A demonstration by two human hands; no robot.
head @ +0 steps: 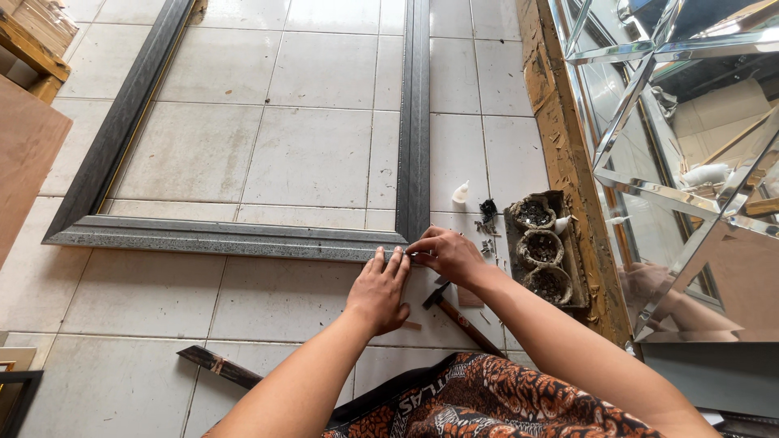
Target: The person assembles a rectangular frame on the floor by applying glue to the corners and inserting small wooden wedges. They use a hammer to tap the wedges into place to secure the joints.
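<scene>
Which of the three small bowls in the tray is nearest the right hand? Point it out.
The front bowl: it sits closest to the right hand, at the near end of the tray; the middle bowl and far bowl lie beyond.

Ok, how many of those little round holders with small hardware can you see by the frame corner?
3, stacked in a tray right of the hands: far holder, middle holder, near holder. None seem hidden.

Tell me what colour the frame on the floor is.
Dark grey with a speckled silvery face, seen in the head view: frame.
</scene>
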